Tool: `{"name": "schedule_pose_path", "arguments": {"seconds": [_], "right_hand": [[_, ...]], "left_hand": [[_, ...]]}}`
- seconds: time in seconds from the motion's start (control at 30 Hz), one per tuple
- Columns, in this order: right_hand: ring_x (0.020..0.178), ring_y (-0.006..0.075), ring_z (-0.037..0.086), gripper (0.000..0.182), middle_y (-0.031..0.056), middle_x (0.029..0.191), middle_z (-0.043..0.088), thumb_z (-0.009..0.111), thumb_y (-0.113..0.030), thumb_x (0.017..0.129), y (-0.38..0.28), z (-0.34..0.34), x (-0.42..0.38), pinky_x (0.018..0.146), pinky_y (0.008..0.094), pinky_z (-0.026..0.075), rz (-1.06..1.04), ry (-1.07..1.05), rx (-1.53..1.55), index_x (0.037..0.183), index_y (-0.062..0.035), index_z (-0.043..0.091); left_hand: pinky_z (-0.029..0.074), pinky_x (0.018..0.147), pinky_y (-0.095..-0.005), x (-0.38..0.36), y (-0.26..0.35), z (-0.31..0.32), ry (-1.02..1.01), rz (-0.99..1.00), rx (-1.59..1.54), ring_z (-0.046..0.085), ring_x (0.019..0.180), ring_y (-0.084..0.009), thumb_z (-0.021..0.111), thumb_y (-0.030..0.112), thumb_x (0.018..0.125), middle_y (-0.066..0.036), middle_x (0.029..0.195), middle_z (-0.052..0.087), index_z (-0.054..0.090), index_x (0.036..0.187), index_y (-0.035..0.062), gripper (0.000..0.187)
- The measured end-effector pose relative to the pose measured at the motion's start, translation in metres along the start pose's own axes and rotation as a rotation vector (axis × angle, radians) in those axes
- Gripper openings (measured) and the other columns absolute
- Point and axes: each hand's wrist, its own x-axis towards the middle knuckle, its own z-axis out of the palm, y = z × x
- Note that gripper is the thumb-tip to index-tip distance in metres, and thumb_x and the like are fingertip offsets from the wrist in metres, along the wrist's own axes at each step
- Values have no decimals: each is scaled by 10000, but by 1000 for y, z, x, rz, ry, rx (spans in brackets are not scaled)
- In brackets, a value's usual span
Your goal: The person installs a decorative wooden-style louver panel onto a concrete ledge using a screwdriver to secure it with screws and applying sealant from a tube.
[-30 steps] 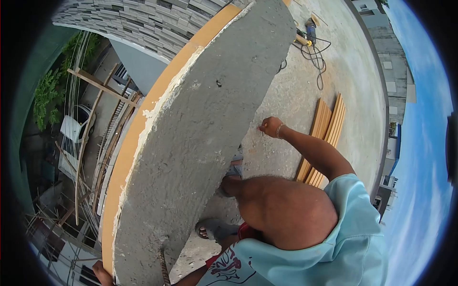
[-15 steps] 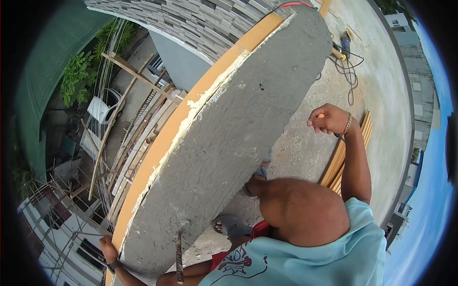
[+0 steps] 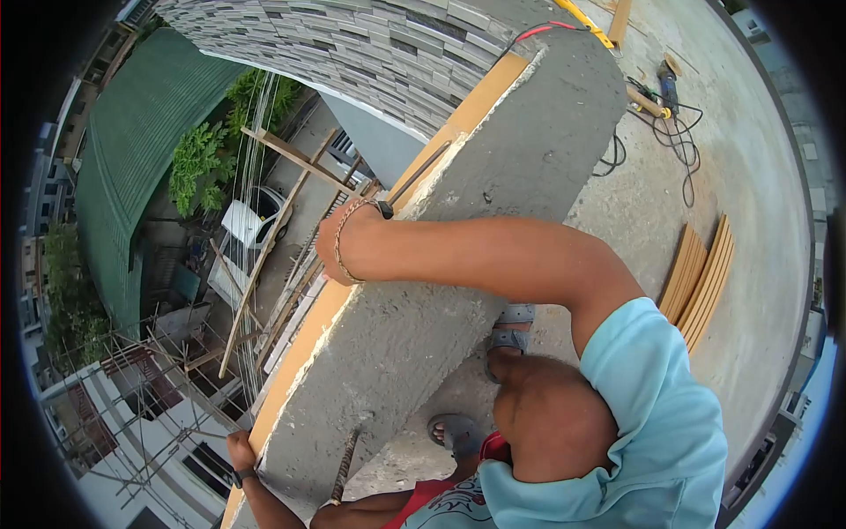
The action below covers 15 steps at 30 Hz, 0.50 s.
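Note:
A rough grey concrete ledge (image 3: 388, 353) runs diagonally, with an orange-tan board (image 3: 304, 339) along its outer side and a pale crumbly seam between them. My left hand (image 3: 241, 450) is closed on the board's lower outer edge. My right hand (image 3: 345, 236) reaches across the ledge to the board; it looks closed, but its fingers and what they hold are hidden. A slim dark bar (image 3: 421, 175) with a black end lies close beside its wrist, over the board. Near my leg, a ribbed steel rebar (image 3: 347, 463) sticks up from the concrete.
An angle grinder (image 3: 669, 85) with a looped black cord rests on the concrete floor. Tan slats (image 3: 705, 282) lie to the right. A yellow level-like strip (image 3: 589, 22) is at the ledge's far end. Beyond the board is a drop with scaffolding (image 3: 150, 406) and a parked vehicle (image 3: 256, 216).
My right hand, closed around a small orange-ended thing before, has swung left across the ledge to the board. The dark bar now shows beside it. My left hand stays at the board; the view has shifted.

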Motion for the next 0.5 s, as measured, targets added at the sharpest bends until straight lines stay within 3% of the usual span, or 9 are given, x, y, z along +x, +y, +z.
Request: {"name": "schedule_pose_path", "arguments": {"seconds": [0.13, 0.17, 0.2, 0.3, 0.4, 0.47, 0.5], "right_hand": [[966, 289, 635, 412, 118, 1053, 660, 438, -385, 933, 2, 8, 13, 780, 413, 507, -40, -88, 27, 1028, -70, 686], [955, 270, 643, 321, 115, 1047, 664, 511, -308, 887, 0, 8, 13, 744, 397, 514, -15, -90, 56, 1014, -77, 694], [955, 270, 643, 321, 115, 1047, 664, 511, -308, 887, -1, 6, 10, 744, 397, 514, -6, -82, 54, 1014, -77, 694], [915, 261, 657, 282, 111, 1018, 677, 603, -136, 738, -2, 4, 8, 674, 392, 518, -38, -82, 29, 994, -75, 704], [917, 260, 657, 281, 118, 1015, 677, 600, -138, 742, -1, 5, 7, 674, 398, 518, -47, -44, 19, 996, -73, 703], [928, 273, 654, 281, 128, 1019, 675, 594, -128, 734, 2, 7, 3, 695, 396, 515, -72, 11, 24, 985, -70, 706], [932, 279, 653, 279, 132, 1020, 674, 591, -129, 733, 4, 8, 4, 704, 396, 514, -95, 1, 23, 979, -69, 707]], "left_hand": [[336, 467, -390, -2, 8, -2, 52, -66, 57, 443, 452, -201, 472, 197, 711, -209, 487, 435, 487, 589, -85, 307], [366, 474, -397, -1, 6, 0, 81, -35, 39, 514, 469, -258, 477, 206, 714, -235, 519, 480, 527, 608, -89, 317], [366, 474, -397, -2, 8, -1, 87, -24, 39, 514, 469, -258, 477, 206, 714, -235, 519, 480, 527, 608, -89, 317], [385, 490, -414, 2, 16, -1, 182, 6, 174, 564, 508, -311, 478, 218, 726, -225, 549, 530, 565, 612, -68, 320], [337, 455, -372, 29, 93, -8, 292, 160, -36, 504, 456, -253, 487, 224, 754, -143, 519, 533, 604, 639, -41, 312], [258, 437, -300, 31, 197, -29, 146, 171, -180, 403, 421, -156, 494, 211, 810, -54, 496, 471, 629, 714, -25, 289], [220, 443, -276, 20, 258, -41, 101, 278, -258, 355, 421, -125, 487, 188, 832, -34, 499, 440, 628, 758, -28, 269]]}}
